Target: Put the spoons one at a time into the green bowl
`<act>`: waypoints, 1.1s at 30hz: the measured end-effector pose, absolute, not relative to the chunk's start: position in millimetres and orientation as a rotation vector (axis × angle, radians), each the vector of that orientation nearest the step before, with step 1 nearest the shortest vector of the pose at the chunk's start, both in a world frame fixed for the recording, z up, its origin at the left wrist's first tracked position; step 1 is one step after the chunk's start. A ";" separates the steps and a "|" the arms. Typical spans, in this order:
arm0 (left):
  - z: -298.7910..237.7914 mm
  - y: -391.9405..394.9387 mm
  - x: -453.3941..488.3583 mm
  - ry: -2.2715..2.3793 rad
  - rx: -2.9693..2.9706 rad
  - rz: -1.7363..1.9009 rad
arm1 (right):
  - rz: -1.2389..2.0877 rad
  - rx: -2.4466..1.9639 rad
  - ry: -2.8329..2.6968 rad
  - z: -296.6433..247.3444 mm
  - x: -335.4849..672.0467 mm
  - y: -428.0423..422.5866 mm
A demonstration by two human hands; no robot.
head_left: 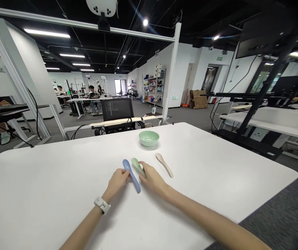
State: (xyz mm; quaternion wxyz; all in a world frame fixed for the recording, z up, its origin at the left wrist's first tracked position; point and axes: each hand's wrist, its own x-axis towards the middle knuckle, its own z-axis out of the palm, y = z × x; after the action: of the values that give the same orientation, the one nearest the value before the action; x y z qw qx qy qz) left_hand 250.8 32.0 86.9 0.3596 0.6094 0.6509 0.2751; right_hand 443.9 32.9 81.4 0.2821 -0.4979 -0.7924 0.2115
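Three spoons lie on the white table. My left hand, with a white watch on the wrist, has its fingers closed against the blue spoon. My right hand rests on the handle of the green spoon, fingers curled over it. The beige spoon lies alone just to the right of that hand. A light green bowl stands upright farther back, apart from both hands.
A black office chair stands behind the table's far edge. A white metal frame rises around the table. A black stand and another white desk are at the right. People sit at desks far back left.
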 end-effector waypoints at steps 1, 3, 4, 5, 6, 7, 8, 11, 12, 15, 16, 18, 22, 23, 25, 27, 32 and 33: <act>86.7 34.5 255.1 1.697 1.585 0.683 | 0.540 -1.333 -2.076 84.9 454.7 38.7; 86.9 38.2 262.9 1.749 1.608 0.627 | 0.468 -1.345 -1.980 92.4 484.4 52.4; 87.2 39.3 266.4 1.783 1.621 0.599 | 0.450 -1.355 -1.941 95.5 502.7 59.7; 87.8 40.1 269.8 1.821 1.636 0.571 | 0.435 -1.363 -1.909 97.8 522.6 66.9; 88.5 40.4 273.1 1.860 1.653 0.542 | 0.416 -1.385 -1.877 99.1 543.4 73.8; 89.3 40.5 276.5 1.900 1.672 0.511 | 0.380 -1.414 -1.844 99.3 564.3 80.0; 90.1 40.2 279.9 1.938 1.691 0.480 | 0.336 -1.444 -1.814 98.3 584.5 85.6; 92.8 38.6 289.8 2.030 1.746 0.396 | 0.274 -1.546 -1.748 88.6 635.9 97.9; 93.6 37.9 292.8 2.052 1.762 0.373 | 0.267 -1.577 -1.736 83.6 648.6 100.9; 95.5 36.0 299.5 2.101 1.798 0.322 | 0.268 -1.634 -1.754 65.9 673.5 108.8; 95.9 35.5 301.0 2.115 1.805 0.309 | 0.271 -1.642 -1.770 60.2 678.0 111.2; 96.3 35.1 302.9 2.141 1.817 0.289 | 0.271 -1.653 -1.800 50.6 682.9 115.2; 96.6 36.0 305.0 2.179 1.835 0.265 | 0.249 -1.724 -1.828 43.5 683.4 117.7; 96.8 36.3 305.6 2.185 1.839 0.262 | 0.241 -1.756 -1.837 43.8 682.7 117.3; 97.4 36.8 306.6 2.193 1.844 0.256 | 0.216 -1.818 -1.858 45.5 681.0 116.0; 98.2 36.7 307.6 2.200 1.847 0.255 | 0.171 -1.856 -1.861 46.7 679.9 115.1; 99.2 35.2 308.5 2.211 1.855 0.263 | 0.120 -1.869 -1.833 45.4 680.8 116.4; 99.2 35.0 308.6 2.212 1.855 0.264 | 0.126 -1.869 -1.830 45.0 681.2 116.7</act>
State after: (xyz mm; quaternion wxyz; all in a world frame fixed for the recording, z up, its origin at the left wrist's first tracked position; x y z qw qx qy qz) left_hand 308.6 35.0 99.2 0.1214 0.6352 0.7574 0.0904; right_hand 681.2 116.7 45.0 0.2584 -0.6895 -0.6750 0.0466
